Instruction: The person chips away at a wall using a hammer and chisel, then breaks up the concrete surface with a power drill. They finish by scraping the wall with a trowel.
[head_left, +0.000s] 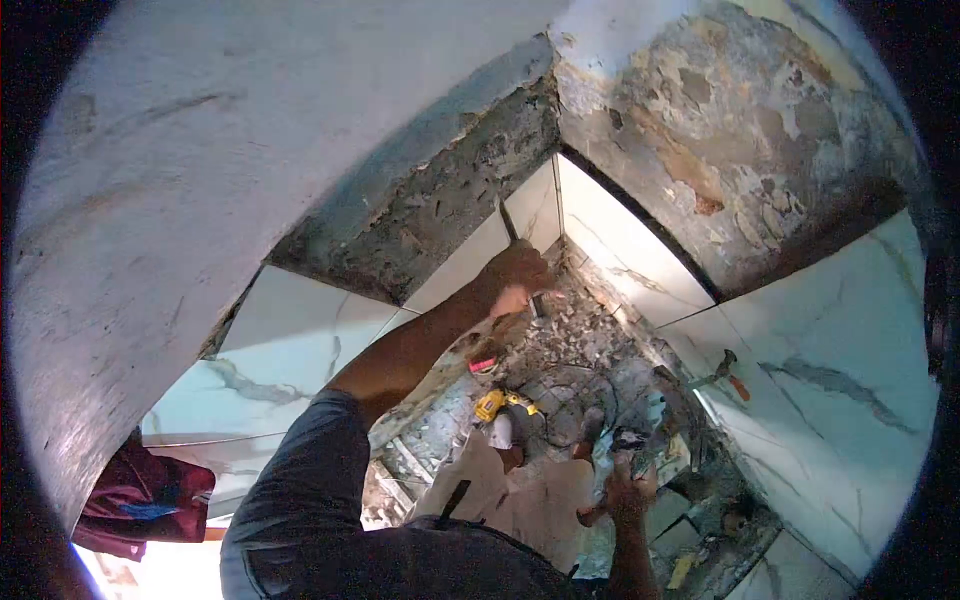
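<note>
Against glossy veined wall tiles (300, 330), left hand (515, 280) is closed round a short dark tool (537, 305). Grip of right hand (627, 492): cannot tell, blurred.

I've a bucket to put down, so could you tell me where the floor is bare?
No bare floor shows: rubble runs from the corner to the yellow tool, and tile pieces crowd the right hand. A hand could pass above the rubble, between left hand and hammer.
</note>
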